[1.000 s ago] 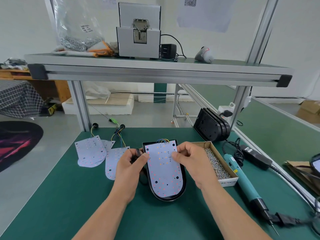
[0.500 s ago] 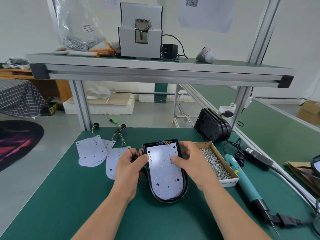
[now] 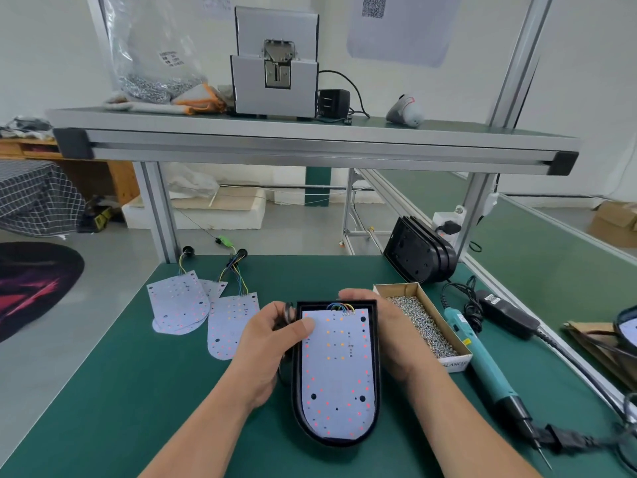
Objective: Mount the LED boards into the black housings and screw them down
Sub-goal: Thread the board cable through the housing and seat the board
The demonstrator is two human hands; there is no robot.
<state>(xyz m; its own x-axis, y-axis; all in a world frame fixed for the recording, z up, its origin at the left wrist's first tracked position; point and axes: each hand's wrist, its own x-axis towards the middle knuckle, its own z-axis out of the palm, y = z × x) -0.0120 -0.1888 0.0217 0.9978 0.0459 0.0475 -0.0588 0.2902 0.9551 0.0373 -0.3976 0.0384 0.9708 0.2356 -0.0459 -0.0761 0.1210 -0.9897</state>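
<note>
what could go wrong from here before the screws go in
1. The coloured wires loop at the top edge of the LED board, against the black housing wall; pressing down may pinch them.
2. No screws seem fitted yet; only the left hand and right hand steady it, so the board may shift when one reaches for the screwdriver.
3. The open screw box sits right beside the right hand; a nudge could spill it.

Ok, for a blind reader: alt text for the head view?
Left hand and right hand hold a black housing with a white LED board inside, on a green bench. Screw box and electric screwdriver lie right of it, spare boards left.
</note>
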